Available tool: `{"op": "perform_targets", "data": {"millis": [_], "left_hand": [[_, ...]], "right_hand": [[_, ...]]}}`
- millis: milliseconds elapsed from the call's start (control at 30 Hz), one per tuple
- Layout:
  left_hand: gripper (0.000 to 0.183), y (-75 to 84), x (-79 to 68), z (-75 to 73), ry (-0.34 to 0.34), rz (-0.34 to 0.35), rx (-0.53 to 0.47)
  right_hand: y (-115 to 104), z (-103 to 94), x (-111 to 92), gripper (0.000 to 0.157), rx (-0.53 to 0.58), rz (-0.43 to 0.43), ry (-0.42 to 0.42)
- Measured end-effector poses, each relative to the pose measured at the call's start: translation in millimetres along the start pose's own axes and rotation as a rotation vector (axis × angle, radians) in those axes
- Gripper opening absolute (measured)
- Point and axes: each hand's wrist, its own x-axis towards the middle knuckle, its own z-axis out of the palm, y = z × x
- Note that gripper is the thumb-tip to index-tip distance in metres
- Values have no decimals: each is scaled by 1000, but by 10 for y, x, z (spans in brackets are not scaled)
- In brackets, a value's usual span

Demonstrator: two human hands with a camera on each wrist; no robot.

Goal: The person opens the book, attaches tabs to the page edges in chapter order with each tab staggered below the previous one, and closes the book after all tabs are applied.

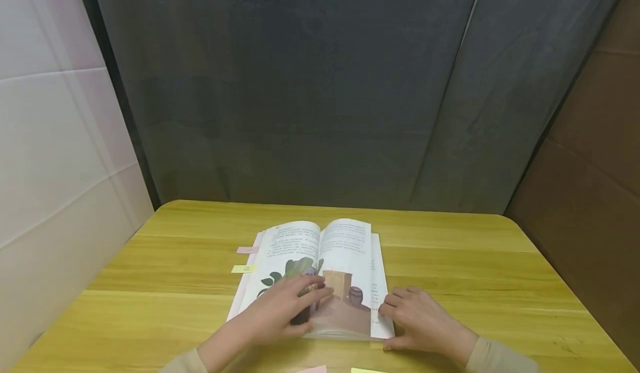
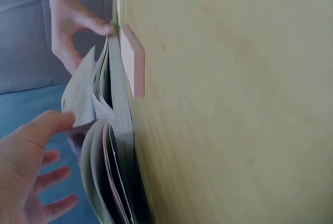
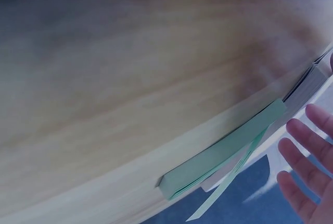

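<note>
So we've got a book (image 1: 345, 245) lying open on a wooden table (image 1: 150, 306), printed leaves (image 1: 300, 266) low on the left page. Our left hand (image 1: 287, 308) is over the lower middle, fingers spread apart with nothing pinched between them; we can't tell from the head view which fingertips actually touch the paper. Our right hand (image 1: 422, 318) is at the book's lower right corner, fingers bent over the margin and thumb down by the bottom edge, holding that corner. A page underneath shows past the right edge there.

A pink tab (image 1: 247, 250) and a yellow tab (image 1: 243, 269) stick out on the left side. In front of the book there's a pink pad (image 2: 133, 62) and a yellow pad (image 1: 367, 371), both cut off in the head view.
</note>
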Motion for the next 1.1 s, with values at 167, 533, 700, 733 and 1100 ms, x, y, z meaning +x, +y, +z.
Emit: {"op": "perform_targets", "data": {"millis": [167, 533, 700, 733, 1100], "left_hand": [[86, 90, 27, -59, 1, 64, 102], [87, 145, 60, -118, -82, -40, 417], [77, 135, 39, -106, -100, -83, 498], [75, 137, 39, -99, -105, -93, 498], [43, 262, 121, 22, -217, -159, 144]], "right_hand": [[1, -2, 7, 48, 2, 7, -14], [-6, -18, 11, 49, 5, 17, -22], [-6, -23, 9, 49, 7, 23, -39], [-6, -25, 9, 49, 9, 24, -43], [-3, -27, 2, 49, 21, 25, -55]]}}
